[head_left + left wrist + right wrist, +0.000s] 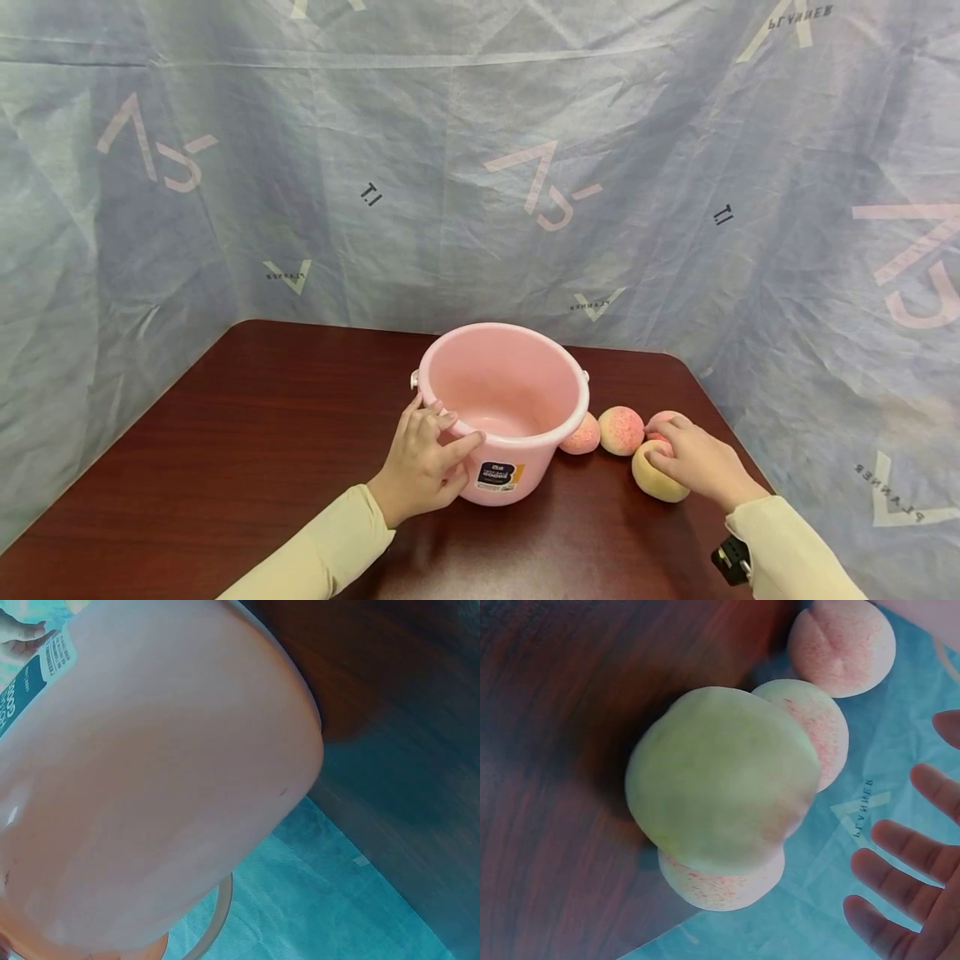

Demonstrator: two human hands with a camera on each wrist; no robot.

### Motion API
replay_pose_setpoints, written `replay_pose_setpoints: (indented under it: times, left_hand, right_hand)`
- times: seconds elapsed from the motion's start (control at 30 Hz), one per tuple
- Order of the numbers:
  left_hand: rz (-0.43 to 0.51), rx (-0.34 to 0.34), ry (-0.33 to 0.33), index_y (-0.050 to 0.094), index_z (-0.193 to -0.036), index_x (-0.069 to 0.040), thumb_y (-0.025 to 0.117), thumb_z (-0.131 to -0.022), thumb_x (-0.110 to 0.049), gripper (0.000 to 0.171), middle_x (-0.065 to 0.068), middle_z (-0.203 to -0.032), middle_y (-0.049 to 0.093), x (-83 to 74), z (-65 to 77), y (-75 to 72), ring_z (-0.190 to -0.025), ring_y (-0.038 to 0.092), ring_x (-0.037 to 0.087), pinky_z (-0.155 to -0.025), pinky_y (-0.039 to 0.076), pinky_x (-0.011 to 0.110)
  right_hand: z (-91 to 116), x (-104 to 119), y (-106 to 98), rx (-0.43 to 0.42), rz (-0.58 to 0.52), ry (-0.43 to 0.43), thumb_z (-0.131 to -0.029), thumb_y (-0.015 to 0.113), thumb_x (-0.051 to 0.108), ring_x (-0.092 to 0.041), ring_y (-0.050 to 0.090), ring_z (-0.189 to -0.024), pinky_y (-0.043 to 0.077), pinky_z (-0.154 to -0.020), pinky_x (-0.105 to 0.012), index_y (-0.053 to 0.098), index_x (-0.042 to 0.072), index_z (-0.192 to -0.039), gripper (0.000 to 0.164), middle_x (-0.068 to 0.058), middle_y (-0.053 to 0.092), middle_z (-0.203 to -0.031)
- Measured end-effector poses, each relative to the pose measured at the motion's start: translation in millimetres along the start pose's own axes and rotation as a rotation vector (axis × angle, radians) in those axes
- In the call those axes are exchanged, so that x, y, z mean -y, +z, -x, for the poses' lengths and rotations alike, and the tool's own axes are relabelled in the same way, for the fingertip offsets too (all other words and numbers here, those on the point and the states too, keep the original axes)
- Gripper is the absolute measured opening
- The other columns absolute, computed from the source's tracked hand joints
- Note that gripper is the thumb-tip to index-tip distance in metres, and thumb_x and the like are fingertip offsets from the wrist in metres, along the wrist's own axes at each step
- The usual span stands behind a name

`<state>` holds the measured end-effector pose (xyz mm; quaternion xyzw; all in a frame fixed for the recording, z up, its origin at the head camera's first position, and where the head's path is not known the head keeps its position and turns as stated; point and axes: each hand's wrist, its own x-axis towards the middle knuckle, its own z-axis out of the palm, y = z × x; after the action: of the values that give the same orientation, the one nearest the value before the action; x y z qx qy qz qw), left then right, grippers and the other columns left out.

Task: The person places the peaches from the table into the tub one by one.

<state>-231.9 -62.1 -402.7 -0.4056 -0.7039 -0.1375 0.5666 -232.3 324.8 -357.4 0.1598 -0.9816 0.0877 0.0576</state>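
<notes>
The yellow peach [658, 481] sits on the table [225, 467], right of the bucket [498, 367], near other peaches [621, 431]; probably light, firm, best cupped round its sides. The right hand [701, 460] hovers there, fingers spread, holding nothing; the left hand [422, 462] grips the bucket's rim

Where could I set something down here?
The widest bare patch of table lies left of the pink bucket, between the left hand and the backdrop. A smaller one sits in front, between the sleeves. Right of the bucket is crowded: four fruits and the right hand.
</notes>
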Motion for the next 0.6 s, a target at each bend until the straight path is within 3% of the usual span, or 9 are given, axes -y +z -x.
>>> replay_pose_setpoints:
  times: [0.33,0.6]
  left_hand:
    - [-0.011,0.0,0.0,0.061,-0.104,-0.02,0.049,-0.077,-0.021,0.029,0.014,-0.097,0.048,-2.0,1.2,1.3,-0.094,0.049,0.033,-0.08,0.041,0.055]
    - [-0.015,-0.013,0.003,0.062,-0.104,-0.02,0.047,-0.083,-0.022,0.026,0.014,-0.096,0.049,-4.5,0.1,2.6,-0.093,0.049,0.033,-0.08,0.041,0.055]
  right_hand:
    - [4.2,-5.0,5.2,0.019,0.011,0.012,-0.087,0.064,0.027,-0.016,0.055,-0.076,0.041,-0.052,-0.037,0.061,0.008,-0.117,0.035,-0.016,0.055,-0.114]
    - [4.0,-8.8,10.3,0.01,0.027,-0.002,-0.086,0.066,0.025,-0.015,0.053,-0.073,0.04,-0.051,-0.036,0.062,0.009,-0.114,0.033,-0.013,0.056,-0.107]
